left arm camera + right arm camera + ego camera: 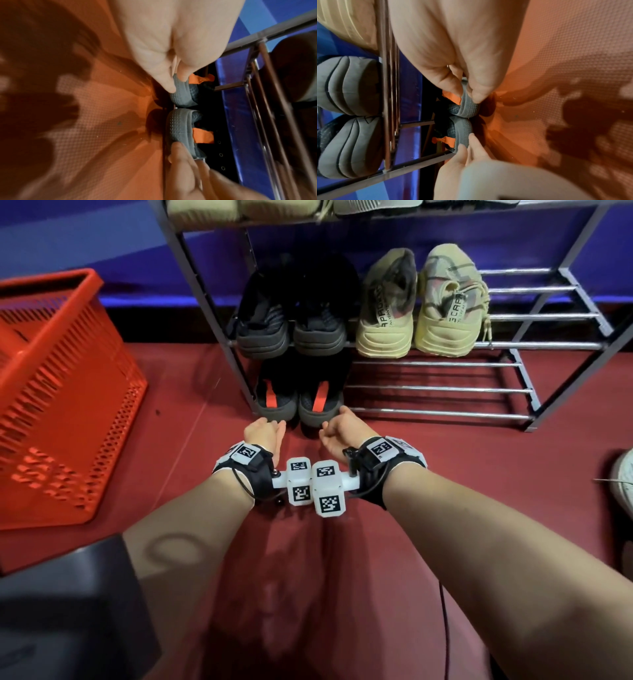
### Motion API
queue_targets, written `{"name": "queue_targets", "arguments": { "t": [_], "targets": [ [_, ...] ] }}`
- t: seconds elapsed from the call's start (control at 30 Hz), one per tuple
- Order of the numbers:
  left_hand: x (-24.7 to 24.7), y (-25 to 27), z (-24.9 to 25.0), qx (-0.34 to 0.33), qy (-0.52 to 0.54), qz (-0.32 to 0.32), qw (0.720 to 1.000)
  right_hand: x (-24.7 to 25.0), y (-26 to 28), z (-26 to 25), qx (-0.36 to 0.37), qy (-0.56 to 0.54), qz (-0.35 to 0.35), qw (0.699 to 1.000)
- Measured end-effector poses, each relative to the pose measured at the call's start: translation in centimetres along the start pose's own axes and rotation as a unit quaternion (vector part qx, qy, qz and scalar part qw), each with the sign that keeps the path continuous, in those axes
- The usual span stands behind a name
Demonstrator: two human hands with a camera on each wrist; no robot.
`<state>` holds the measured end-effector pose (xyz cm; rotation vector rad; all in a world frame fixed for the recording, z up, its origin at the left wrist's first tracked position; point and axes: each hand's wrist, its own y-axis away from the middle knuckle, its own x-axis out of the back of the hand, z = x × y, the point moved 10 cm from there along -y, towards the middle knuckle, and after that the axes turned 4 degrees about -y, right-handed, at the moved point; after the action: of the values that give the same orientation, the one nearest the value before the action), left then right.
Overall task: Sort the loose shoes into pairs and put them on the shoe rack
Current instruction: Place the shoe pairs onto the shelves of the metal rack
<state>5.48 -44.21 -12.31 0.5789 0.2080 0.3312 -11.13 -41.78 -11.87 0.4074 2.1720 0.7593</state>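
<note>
A person's left hand [263,433] and right hand [339,430] each pinch the dimpled grey rubber heel of one shoe in a black knit pair with orange pull tabs [299,400], which sits on the lowest chrome-bar tier of the metal shoe rack [442,388], at its left end, heels out. On the tier above stand a black pair with ribbed grey soles [291,313] and, beside it, a beige knit pair [419,306]. A perforated red plastic basket [61,392] rests on the textured red floor [479,460] to the left.

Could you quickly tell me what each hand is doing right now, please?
Left hand: fingers on the heel of the left black shoe.
Right hand: pinches the heel of the right black shoe.
</note>
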Motion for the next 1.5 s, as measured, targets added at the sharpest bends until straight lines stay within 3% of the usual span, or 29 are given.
{"name": "queue_targets", "arguments": {
  "t": [0.1, 0.2, 0.33, 0.53, 0.7, 0.87, 1.07, 1.17, 1.23, 1.3, 1.37, 1.4, 1.47, 1.5],
  "targets": [
    [-0.4, 0.7, 0.9, -0.036, -0.012, -0.015, 0.999, -0.6, -0.3, 0.1, 0.003, 0.048, -0.009, 0.999],
    [-0.8, 0.9, 0.1, -0.027, 0.02, -0.042, 0.999, -0.9, 0.2, -0.5, 0.051, 0.154, -0.017, 0.987],
    [-1.6, 1.8, -1.0, -0.02, -0.033, -0.098, 0.994, -0.1, 0.8, 0.0, 0.034, 0.199, -0.025, 0.979],
    [-0.3, 3.9, -3.3, -0.004, -0.129, -0.088, 0.988, 3.3, 3.1, -0.5, 0.006, 0.303, -0.012, 0.953],
    [-0.5, 7.8, -5.3, 0.026, -0.229, -0.107, 0.967, 6.4, 6.4, -2.3, 0.002, 0.405, 0.01, 0.914],
    [-1.7, 11.5, -5.9, -0.028, -0.274, -0.09, 0.957, 9.9, 10.9, -4.3, -0.01, 0.473, 0.046, 0.88],
    [-5.4, 17.4, -10.1, -0.037, -0.373, -0.175, 0.911, 14.6, 17.2, -8.9, 0.016, 0.495, 0.098, 0.863],
    [-7.3, 20.7, -12.9, -0.047, -0.436, -0.214, 0.873, 18.3, 20.7, -9.5, -0.008, 0.557, 0.141, 0.818],
    [-8.7, 22.9, -15.6, -0.034, -0.483, -0.252, 0.838, 21.0, 22.8, -9.0, -0.037, 0.622, 0.147, 0.768],
    [-10.4, 25.1, -19.1, -0.023, -0.541, -0.299, 0.786, 23.9, 25.3, -8.8, -0.057, 0.686, 0.148, 0.71],
    [-11.8, 27.6, -22.1, -0.012, -0.587, -0.338, 0.735, 27.3, 28.4, -8.3, -0.105, 0.712, 0.159, 0.676],
    [-12.2, 28.6, -23.4, -0.012, -0.603, -0.354, 0.715, 28.5, 30.0, -8.0, -0.13, 0.741, 0.156, 0.64],
    [-12.7, 30.2, -25.5, -0.014, -0.63, -0.365, 0.685, 29.8, 32.9, -7.4, -0.169, 0.787, 0.139, 0.577],
    [-12.8, 30.7, -26.4, -0.009, -0.638, -0.366, 0.677, 30.1, 34.1, -7.5, -0.177, 0.795, 0.139, 0.564]
  ]
}}
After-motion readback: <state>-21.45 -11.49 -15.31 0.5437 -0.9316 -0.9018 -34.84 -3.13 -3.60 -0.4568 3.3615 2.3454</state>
